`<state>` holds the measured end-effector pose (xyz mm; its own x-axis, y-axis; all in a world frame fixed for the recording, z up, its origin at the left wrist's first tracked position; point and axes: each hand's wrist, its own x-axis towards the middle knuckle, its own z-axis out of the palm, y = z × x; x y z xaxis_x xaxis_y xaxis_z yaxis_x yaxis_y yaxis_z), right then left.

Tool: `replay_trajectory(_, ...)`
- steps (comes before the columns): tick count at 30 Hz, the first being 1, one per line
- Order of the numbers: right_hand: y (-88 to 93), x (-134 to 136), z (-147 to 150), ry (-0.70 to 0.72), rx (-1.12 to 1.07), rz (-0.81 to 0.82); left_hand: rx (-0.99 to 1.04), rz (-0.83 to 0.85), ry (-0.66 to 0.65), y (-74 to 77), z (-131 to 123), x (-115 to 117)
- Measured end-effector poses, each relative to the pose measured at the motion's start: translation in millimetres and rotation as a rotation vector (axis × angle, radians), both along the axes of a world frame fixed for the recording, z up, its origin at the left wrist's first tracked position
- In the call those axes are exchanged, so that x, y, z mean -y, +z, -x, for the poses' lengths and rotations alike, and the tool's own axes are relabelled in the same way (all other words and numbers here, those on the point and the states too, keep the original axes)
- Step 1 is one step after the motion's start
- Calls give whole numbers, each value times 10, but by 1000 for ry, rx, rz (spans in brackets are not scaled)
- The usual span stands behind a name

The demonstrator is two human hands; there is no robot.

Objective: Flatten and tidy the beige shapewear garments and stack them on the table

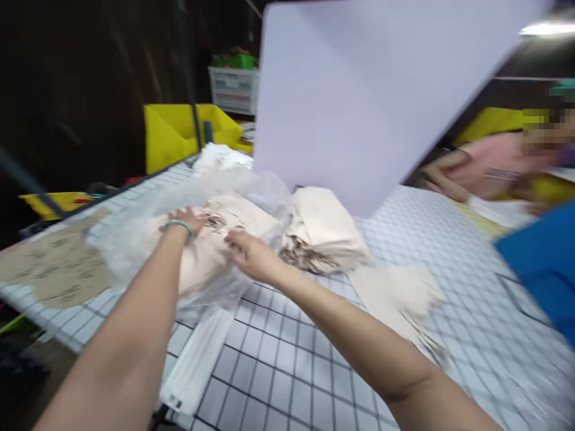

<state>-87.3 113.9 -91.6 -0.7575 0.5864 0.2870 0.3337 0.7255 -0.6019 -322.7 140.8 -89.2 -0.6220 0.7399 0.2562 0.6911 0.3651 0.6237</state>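
Observation:
A stack of cream printed cloth pieces lies on the grid-lined table, partly wrapped in a clear plastic bag. My left hand, with a teal band at the wrist, rests on top of the stack, fingers curled against the plastic. My right hand presses at the stack's near edge, fingers bent; motion blur hides what they pinch. A second folded cream stack sits just right of it. More cream cloth lies loose further right.
A large white board stands behind the stacks. Yellow bins and a white crate sit at the back left. Brown paper covers the table's left end. Another person's arm reaches in at right, near something blue.

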Motion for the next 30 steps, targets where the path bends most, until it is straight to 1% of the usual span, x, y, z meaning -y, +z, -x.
replay_trajectory(1,-113,170,-247,18,-34,-33,12,72,-11,83,-123,-87)
replay_trajectory(2,-230,344,-486,22,-53,-62,-15,199,-20,175,-299,-171)
replay_trajectory(3,-341,512,-718,-4,-59,-84,-62,237,-44,270,-529,-232)
replay_trajectory(4,-441,668,-945,-55,-64,-100,-92,205,-121,361,-809,-256)
replay_trajectory(5,-525,806,-1170,-127,-75,-112,-119,67,-256,436,-1129,-235)
replay_trajectory(6,-592,924,-1396,-206,-88,-118,-105,-81,-419,484,-1477,-172)
replay_trajectory(7,-642,1020,-1623,-281,-101,-119,-56,-196,-558,494,-1838,-76)
replay_trajectory(8,-676,1092,-1854,-352,-110,-116,-45,-218,-654,460,-2197,36)
replay_trajectory(9,-700,1139,-2089,-422,-107,-109,-38,-213,-722,383,-2540,150)
replay_trajectory(10,-714,1160,-2326,-499,-81,-91,-29,-188,-790,269,-2856,251)
replay_trajectory(12,-730,1118,-2799,-683,12,-29,-29,-98,-914,-25,-3380,384)
replay_trajectory(13,-734,1054,-3031,-779,60,5,-34,-36,-953,-179,-3583,412)
replay_trajectory(14,-738,962,-3254,-867,103,33,-45,10,-961,-323,-3749,418)
replay_trajectory(16,-744,697,-3657,-999,160,55,-70,65,-950,-556,-3987,382)
replay_trajectory(17,-747,531,-3830,-1046,177,52,-86,81,-939,-640,-4072,349)
replay_trajectory(18,-750,348,-3978,-1090,197,52,-102,91,-931,-703,-4142,314)
replay_trajectory(20,-758,-42,-4197,-1162,233,57,-137,103,-932,-781,-4261,240)
replay_trajectory(23,-786,-584,-4349,-1239,269,76,-176,99,-965,-823,-4418,131)
replay_trajectory(25,-820,-843,-4379,-1269,287,95,-184,90,-996,-822,-4503,54)
replay_trajectory(27,-857,-989,-4388,-1268,294,99,-175,78,-1029,-798,-4562,-34)
replay_trajectory(30,-862,-998,-4391,-1204,257,44,-140,53,-1065,-707,-4614,-184)
